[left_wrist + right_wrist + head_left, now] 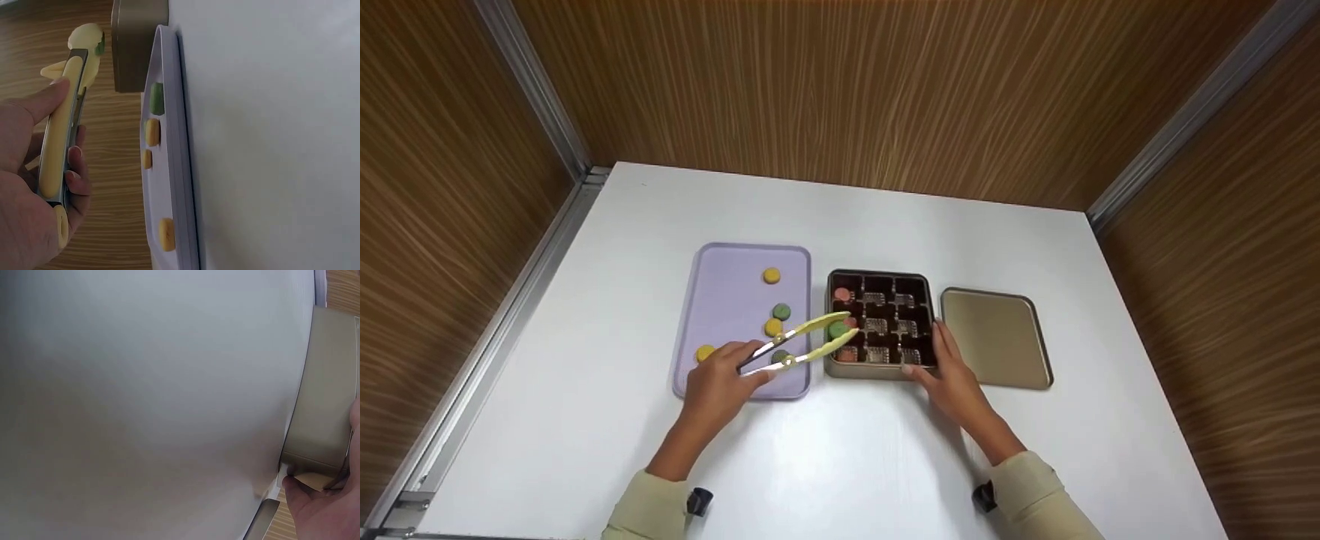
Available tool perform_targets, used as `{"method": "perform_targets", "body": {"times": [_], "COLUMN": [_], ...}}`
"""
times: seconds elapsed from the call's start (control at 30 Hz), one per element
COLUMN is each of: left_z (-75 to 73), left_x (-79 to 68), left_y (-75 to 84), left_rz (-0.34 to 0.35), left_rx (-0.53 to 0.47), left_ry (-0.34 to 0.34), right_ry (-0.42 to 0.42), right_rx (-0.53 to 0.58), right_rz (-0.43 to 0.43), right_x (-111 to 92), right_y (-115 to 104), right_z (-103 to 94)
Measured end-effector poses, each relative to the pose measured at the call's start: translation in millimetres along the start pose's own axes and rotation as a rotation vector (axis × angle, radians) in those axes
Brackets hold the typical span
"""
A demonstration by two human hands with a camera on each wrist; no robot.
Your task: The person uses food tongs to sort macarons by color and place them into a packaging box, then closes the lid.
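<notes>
In the head view my left hand (716, 386) grips a pair of tongs (821, 322) with yellow tips. Between the tips sits a green macaron (838, 330), over the left column of a divided tin (864, 371). Pink macarons (842, 294) lie in that column, one partly hidden by the tongs. My right hand (956, 386) holds the tin's near right corner, thumb at the front wall and fingers along the right side. The left wrist view shows thumb and fingers around the tongs' handle (61, 132); in the right wrist view the fingers reach around the tin's corner (323, 394).
Left of the tin lies a lilac tray (727, 274) with several yellow macarons (772, 275) and green macarons (781, 311). A gold-brown lid (997, 337) is on the white table (840, 450) at the tin's right. Wood-grain panels (840, 97) stand around the table.
</notes>
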State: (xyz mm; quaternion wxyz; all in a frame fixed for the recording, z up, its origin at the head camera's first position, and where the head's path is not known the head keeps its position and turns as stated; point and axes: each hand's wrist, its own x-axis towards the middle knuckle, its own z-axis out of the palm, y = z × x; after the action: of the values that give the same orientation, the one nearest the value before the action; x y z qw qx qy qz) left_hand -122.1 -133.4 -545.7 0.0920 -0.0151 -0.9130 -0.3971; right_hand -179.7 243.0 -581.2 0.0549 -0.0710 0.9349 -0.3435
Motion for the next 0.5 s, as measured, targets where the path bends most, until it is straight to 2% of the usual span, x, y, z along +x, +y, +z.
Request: {"method": "perform_targets", "body": {"times": [0.2,0.5], "left_z": [14.5,24.8], "left_x": [7.4,11.5], "left_y": [12.7,25.1], "left_rz": [0.080,0.079], "left_rx": [-0.008,-0.001], "left_ry": [-0.023,-0.082], "right_ry": [-0.002,0.015], "right_rx": [0.000,-0.006], "right_rz": [0.011,-0.002], "right_x": [-0.7,-1.6], "right_y": [-0.1,-2.0], "right_z": [-3.3,0.3]}}
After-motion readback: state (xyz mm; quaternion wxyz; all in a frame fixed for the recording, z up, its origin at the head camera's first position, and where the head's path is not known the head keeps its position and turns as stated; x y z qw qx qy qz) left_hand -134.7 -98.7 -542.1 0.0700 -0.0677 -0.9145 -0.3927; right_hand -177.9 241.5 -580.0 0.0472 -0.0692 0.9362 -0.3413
